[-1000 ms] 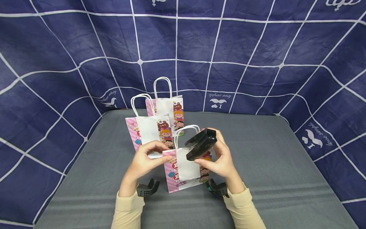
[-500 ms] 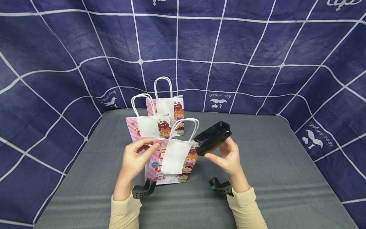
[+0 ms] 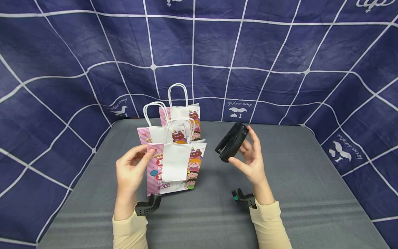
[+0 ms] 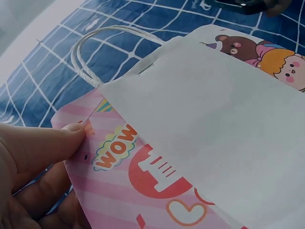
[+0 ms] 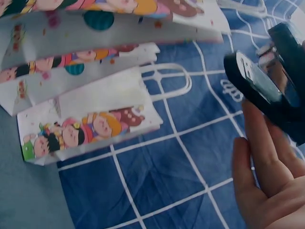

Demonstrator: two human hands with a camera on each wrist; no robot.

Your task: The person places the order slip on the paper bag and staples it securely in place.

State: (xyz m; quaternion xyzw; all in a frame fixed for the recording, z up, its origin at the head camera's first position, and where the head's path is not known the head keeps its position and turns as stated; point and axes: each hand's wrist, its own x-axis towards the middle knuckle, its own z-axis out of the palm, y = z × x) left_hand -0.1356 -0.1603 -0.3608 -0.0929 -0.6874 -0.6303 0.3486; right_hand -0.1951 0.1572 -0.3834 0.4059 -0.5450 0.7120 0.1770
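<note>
In the head view my left hand (image 3: 130, 169) pinches the upper left edge of a pink and white paper gift bag (image 3: 155, 176) with cartoon figures and white handles. A white paper sheet (image 3: 176, 162) covers the middle of its front; the left wrist view shows a staple (image 4: 145, 69) at the sheet's top edge. To the right, apart from the bag, my right hand (image 3: 253, 162) holds a black stapler (image 3: 231, 142) between thumb and fingers, its two arms spread.
Two matching bags, a nearer one (image 3: 143, 135) and a farther one (image 3: 179, 112), stand behind the held bag, each with a white sheet. All are on a grey table (image 3: 295, 173), before a blue gridded cloth (image 3: 248, 48).
The left hand has moved left with the bag, which now stands in front of the nearer of the two others. The right hand has drawn the stapler off the bag, up and right.
</note>
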